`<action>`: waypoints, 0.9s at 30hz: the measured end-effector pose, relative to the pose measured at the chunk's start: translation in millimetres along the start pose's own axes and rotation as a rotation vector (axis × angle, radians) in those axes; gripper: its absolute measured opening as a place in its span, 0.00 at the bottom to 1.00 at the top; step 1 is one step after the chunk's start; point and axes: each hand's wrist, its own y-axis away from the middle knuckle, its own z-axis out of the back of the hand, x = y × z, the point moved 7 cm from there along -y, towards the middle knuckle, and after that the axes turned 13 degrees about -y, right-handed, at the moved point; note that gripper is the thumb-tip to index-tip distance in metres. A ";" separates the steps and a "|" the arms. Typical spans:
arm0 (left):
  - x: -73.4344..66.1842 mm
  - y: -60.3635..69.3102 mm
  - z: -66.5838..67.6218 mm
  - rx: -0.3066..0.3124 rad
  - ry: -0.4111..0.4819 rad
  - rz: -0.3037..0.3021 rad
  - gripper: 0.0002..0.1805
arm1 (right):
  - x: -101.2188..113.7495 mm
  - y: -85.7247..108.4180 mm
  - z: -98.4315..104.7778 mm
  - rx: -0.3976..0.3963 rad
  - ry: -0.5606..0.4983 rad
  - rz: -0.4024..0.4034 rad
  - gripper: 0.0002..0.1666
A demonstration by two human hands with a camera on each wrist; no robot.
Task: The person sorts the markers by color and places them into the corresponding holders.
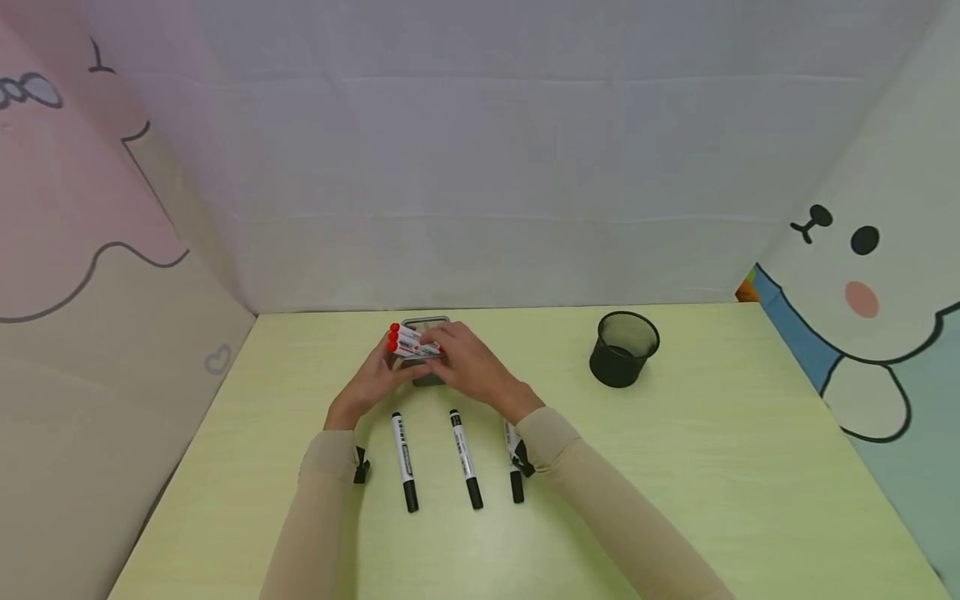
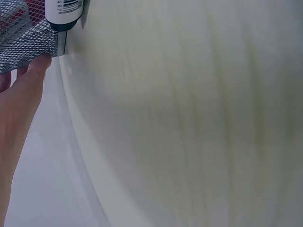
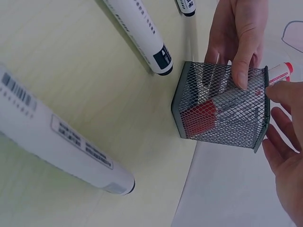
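Note:
The left hand (image 1: pixel 371 383) grips a grey mesh pen holder (image 3: pixel 227 104), its thumb flat on the mesh in the right wrist view. The holder is tipped, its base toward the black markers. Several red-capped markers (image 1: pixel 407 342) lean in it, their ends sticking out past the rim. At that rim the right hand (image 1: pixel 476 367) has curled fingers on the red markers; its exact hold is partly hidden. In the left wrist view only the fingers of the left hand (image 2: pixel 21 94) show, under the mesh (image 2: pixel 28 42).
Three black-capped markers lie on the table nearer the person: a left one (image 1: pixel 404 462), a middle one (image 1: pixel 466 458) and a right one (image 1: pixel 517 483) partly behind the right cuff. A round black mesh cup (image 1: pixel 618 364) stands to the right. A white cloth wall rises behind.

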 end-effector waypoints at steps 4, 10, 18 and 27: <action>-1.4 -0.7 0.9 -0.003 -0.015 -0.009 0.42 | -0.6 4.2 5.1 -0.044 -0.024 0.029 0.18; 0.5 -0.2 1.6 -0.007 -0.036 0.027 0.44 | -4.7 11.6 9.4 -0.076 -0.030 0.024 0.18; 2.6 8.6 2.5 -0.017 -0.107 0.127 0.57 | -12.8 20.3 16.6 -0.093 -0.082 -0.048 0.19; 2.0 14.8 9.3 -0.084 -0.171 0.145 0.59 | -17.3 34.8 29.6 -0.127 -0.106 -0.092 0.21</action>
